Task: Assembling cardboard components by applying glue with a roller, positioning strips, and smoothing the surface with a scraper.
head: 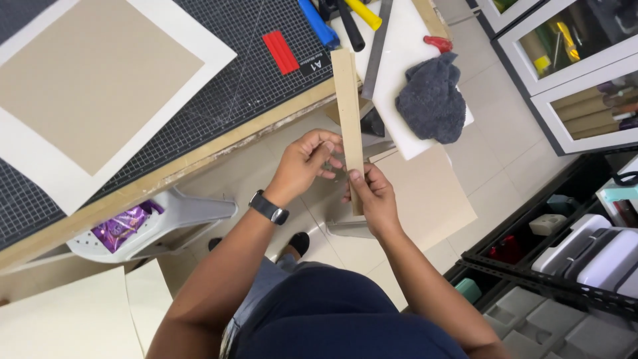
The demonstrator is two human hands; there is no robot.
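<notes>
1. Both hands hold a long flat strip of tan board (348,113) upright, off the counter's (219,143) edge.
2. Left hand (304,163) fingers curl on its side; right hand (373,196) pinches the lower end.
3. Fuzzy grey cloth (432,100) sits nearby.

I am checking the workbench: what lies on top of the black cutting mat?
On the cutting mat lie a tan board on a larger white sheet and a red block. The mat beneath them is covered.
</notes>
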